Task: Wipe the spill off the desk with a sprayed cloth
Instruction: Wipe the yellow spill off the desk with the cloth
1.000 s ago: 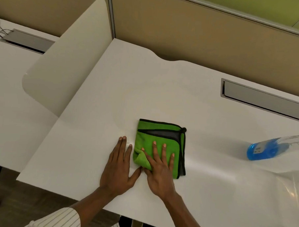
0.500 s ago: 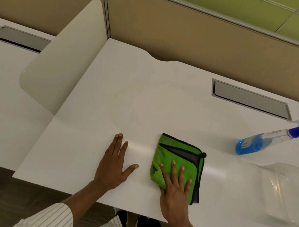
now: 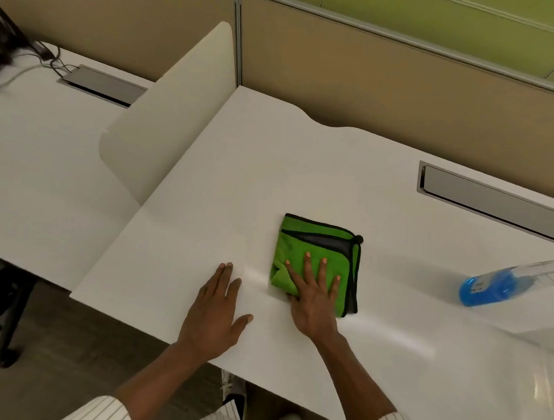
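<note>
On the desk (image 3: pixel 303 166), the left hand (image 3: pixel 215 312) lies flat, fingers together, likely bracing; the right hand (image 3: pixel 313 294) spreads its fingers over the folded cloth (image 3: pixel 315 246), pressing to wipe; the spray bottle (image 3: pixel 501 283) lies aside, far right

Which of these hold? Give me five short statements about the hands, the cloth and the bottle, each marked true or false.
1. The right hand lies flat on the green cloth. True.
2. The left hand grips the spray bottle. False: it rests open on the bare desk, left of the cloth.
3. The spray bottle holds blue liquid. True.
4. The cloth is spread out in a single layer. False: it is folded, with its black-trimmed edges stacked.
5. The bottle stands left of the cloth. False: it is off to the right.
</note>
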The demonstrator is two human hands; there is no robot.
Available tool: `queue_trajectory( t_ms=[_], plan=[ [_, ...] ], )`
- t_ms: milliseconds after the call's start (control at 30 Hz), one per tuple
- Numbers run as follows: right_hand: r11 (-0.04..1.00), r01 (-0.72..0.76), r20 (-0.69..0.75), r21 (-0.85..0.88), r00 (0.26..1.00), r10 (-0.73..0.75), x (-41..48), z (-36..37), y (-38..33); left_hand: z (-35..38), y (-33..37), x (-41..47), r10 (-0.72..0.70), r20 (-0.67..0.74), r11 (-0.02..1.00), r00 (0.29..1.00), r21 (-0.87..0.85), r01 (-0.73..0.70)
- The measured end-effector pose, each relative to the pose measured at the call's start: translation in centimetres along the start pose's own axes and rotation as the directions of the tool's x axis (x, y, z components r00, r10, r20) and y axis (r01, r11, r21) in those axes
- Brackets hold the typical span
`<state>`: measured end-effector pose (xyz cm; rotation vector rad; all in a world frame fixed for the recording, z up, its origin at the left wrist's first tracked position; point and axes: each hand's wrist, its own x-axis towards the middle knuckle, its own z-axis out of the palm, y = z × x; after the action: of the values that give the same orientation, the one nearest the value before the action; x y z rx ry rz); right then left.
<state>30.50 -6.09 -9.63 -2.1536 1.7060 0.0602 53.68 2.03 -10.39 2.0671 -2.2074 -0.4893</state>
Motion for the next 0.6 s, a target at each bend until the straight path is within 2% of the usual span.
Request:
queue_trajectory(
  t_ms=[133,267,367,600],
  plan=[
    [0.980,0.185,0.115,-0.072,0.978,-0.176,3.2,-1.5,-1.6,0.7,1.4,-2.6,-0.108,-0.003,0.994,0.994,-0.005,0.108],
    [0.925,0.361,0.237,-0.115,0.915,-0.327,3.5,-2.6,-2.1,0.4,3.2,-3.9,-0.199,0.022,0.979,0.980,-0.031,0.200],
    [0.884,0.460,0.291,-0.081,0.859,-0.421,1.4,-3.0,-0.4,-0.4,5.0,-4.4,-0.234,0.088,0.971,0.968,-0.032,0.237],
    [0.881,0.473,0.303,-0.005,0.840,-0.450,-8.2,-3.1,5.5,0.0,7.8,-6.0,-0.281,0.104,0.959,0.954,-0.005,0.283]
  ],
)
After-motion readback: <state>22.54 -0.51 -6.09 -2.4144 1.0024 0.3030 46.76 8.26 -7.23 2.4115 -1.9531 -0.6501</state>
